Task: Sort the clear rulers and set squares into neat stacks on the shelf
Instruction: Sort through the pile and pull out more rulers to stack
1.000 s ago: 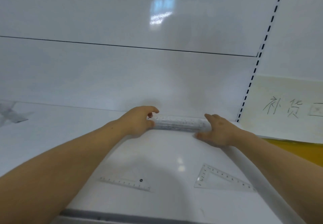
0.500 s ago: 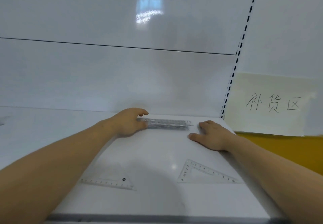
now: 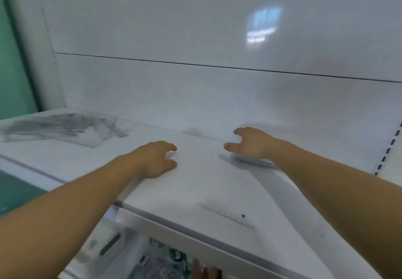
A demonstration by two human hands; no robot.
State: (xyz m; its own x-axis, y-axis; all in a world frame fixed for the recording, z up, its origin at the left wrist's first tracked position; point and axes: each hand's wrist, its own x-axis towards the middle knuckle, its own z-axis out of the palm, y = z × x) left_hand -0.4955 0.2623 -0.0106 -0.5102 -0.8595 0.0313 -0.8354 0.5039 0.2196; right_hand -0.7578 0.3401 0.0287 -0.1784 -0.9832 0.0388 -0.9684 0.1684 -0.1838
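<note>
A loose heap of clear rulers and set squares (image 3: 63, 127) lies at the far left of the white shelf (image 3: 195, 183). The stack of clear rulers (image 3: 250, 160) lies near the back wall, partly under my right hand (image 3: 250, 142), whose loosely spread fingers hold nothing. My left hand (image 3: 155, 159) hovers over bare shelf left of that stack, fingers relaxed and empty. One clear set square (image 3: 228, 214) lies flat near the front edge, between my forearms.
The shelf's grey front edge (image 3: 195, 234) runs diagonally across the view. Below it sit packaged goods (image 3: 152, 261) on a lower shelf. A slotted upright (image 3: 389, 148) stands at the right, a green wall (image 3: 13, 61) at the far left.
Both hands have let go of the ruler stack, which now lies on the shelf. My view has swung left, bringing the loose heap into sight. My left hand has moved left.
</note>
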